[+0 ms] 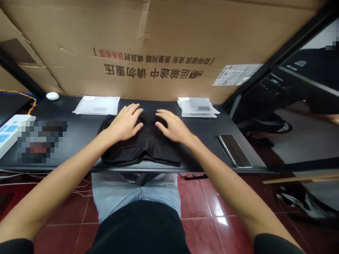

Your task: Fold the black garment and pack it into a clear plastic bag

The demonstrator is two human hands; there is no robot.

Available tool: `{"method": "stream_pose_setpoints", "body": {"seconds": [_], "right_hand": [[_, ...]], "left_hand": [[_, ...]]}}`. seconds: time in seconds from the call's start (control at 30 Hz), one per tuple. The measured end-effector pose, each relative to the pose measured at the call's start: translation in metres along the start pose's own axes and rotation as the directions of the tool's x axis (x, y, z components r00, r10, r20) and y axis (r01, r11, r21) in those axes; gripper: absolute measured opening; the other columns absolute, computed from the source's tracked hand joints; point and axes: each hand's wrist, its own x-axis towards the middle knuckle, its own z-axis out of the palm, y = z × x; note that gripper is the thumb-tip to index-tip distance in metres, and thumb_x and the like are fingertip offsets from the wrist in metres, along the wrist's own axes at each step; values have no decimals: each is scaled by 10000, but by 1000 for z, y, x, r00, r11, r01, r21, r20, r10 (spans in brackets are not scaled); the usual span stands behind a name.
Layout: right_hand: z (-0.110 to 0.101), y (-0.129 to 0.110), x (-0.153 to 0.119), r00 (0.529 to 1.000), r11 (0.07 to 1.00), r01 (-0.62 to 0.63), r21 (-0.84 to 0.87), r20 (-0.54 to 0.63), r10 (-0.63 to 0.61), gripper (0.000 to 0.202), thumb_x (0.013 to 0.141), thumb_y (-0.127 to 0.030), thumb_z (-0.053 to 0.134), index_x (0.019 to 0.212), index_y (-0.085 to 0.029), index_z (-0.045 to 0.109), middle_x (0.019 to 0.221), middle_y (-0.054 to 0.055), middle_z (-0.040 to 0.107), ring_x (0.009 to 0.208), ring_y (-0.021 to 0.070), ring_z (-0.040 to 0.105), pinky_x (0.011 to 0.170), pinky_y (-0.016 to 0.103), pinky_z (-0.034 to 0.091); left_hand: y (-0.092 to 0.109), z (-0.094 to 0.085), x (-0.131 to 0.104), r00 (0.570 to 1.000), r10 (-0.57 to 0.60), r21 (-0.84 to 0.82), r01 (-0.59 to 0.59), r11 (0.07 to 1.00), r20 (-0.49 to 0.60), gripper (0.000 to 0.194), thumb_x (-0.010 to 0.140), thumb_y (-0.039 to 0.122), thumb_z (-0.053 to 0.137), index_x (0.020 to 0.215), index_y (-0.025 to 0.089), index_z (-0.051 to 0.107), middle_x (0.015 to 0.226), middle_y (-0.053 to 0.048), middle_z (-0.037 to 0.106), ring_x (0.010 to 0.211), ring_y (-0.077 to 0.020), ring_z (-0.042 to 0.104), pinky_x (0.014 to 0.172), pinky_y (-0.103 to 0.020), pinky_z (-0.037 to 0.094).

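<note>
A black fabric garment (148,143) lies spread on the dark table in front of me; its exact kind is hard to make out. My left hand (126,123) rests palm down on its upper left part, fingers stretched and apart. On the upper right part lies my right hand (172,126), also flat with the fingers spread. Neither hand grips the cloth. Just beyond the left hand is a white plastic packet (97,105), and past the right hand sits a small stack of similar packets (197,107).
A large cardboard box (159,35) stands along the table's back. At right lies a phone (235,151). A power strip (16,128), a white rounded object (52,96) and a blurred-out item (39,141) are at left. Black frame posts (234,106) rise beside the table.
</note>
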Motion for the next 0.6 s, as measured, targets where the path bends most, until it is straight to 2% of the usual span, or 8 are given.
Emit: {"method": "stream_pose_setpoints", "body": {"seconds": [0.1, 0.2, 0.27, 0.33, 0.43, 0.53, 0.6], "right_hand": [[15, -16, -14, 976, 999, -38, -11, 213, 40, 843, 1106, -672, 566, 1749, -144, 428, 1863, 219, 317, 1751, 406, 271, 1426, 620, 287], [23, -15, -17, 937, 989, -134, -65, 317, 148, 980, 1095, -761, 517, 1801, -113, 314, 1893, 249, 167, 1772, 448, 122, 1429, 668, 213], [19, -12, -18, 930, 990, -122, -76, 340, 140, 980, 1100, -773, 491, 1811, -127, 296, 1900, 239, 117, 1776, 440, 83, 1432, 671, 190], [10, -13, -24, 939, 996, -62, -57, 336, 78, 964, 1104, -761, 498, 1823, -160, 271, 1909, 211, 75, 1781, 413, 62, 1441, 654, 176], [-6, -24, -43, 949, 1000, -9, -19, 316, 15, 978, 1089, -758, 548, 1841, -225, 221, 1921, 161, 54, 1784, 392, 69, 1446, 640, 191], [-13, -37, -66, 938, 1000, -29, -10, 345, 31, 1105, 1021, -817, 627, 1852, -255, 164, 1921, 156, 58, 1778, 415, 84, 1436, 658, 229], [-13, -41, -78, 925, 999, -44, -22, 377, 49, 1202, 968, -860, 671, 1853, -239, 147, 1916, 183, 59, 1774, 433, 86, 1433, 672, 229]], "left_hand": [[6, 20, -10, 975, -66, 39, 59, 998, 213, 842, 1127, 619, 455, 1784, 102, 354, 1876, -218, 273, 1769, -412, 185, 1423, -660, 146], [3, 24, -16, 948, -117, 39, 111, 993, 295, 850, 1143, 682, 355, 1822, 174, 296, 1901, -164, 212, 1781, -387, 148, 1421, -671, 129], [0, 16, -23, 955, -105, 26, 101, 995, 277, 818, 1153, 679, 312, 1836, 232, 261, 1912, -109, 186, 1788, -362, 129, 1424, -665, 132], [0, 5, -37, 969, -119, 42, 113, 993, 217, 819, 1154, 681, 295, 1845, 248, 229, 1915, -83, 179, 1790, -354, 118, 1427, -665, 137], [5, -5, -69, 972, -206, 104, 195, 975, 113, 903, 1130, 736, 301, 1852, 207, 184, 1909, -117, 187, 1786, -385, 122, 1416, -709, 141], [10, 1, -103, 948, -314, 166, 300, 939, 58, 1069, 1058, 851, 379, 1848, 158, 183, 1898, -204, 160, 1773, -464, 117, 1372, -801, 149], [9, 10, -119, 940, -333, 187, 316, 930, 68, 1159, 1007, 900, 446, 1842, 135, 202, 1892, -247, 132, 1763, -504, 111, 1350, -825, 177]]}}
